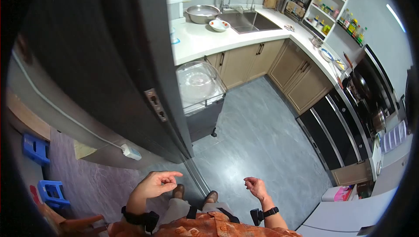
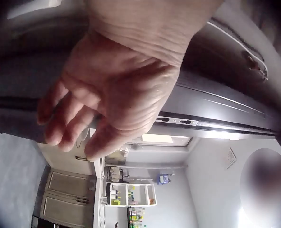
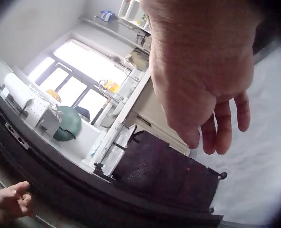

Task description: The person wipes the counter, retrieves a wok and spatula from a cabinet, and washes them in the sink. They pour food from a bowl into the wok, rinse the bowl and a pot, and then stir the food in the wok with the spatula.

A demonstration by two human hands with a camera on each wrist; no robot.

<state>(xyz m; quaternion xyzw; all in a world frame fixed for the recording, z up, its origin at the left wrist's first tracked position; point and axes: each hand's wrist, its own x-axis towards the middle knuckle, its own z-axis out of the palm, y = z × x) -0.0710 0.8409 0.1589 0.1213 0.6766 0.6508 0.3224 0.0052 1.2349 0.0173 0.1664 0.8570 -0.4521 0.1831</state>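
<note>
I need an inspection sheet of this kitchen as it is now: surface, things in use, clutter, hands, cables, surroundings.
Surface: white counter, grey floor.
Things in use: sliding door, nearest the left hand; not touched.
Clutter: steel bowl, small bowl, trolley.
Hands: left hand and right hand loosely curled, holding nothing.
Cables: white cable to a plug.
Surroundings: sink, spice rack, blue stools.

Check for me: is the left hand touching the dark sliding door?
Apart. In the head view the left hand hangs empty with floor showing between its fingers and the dark sliding door.
</note>
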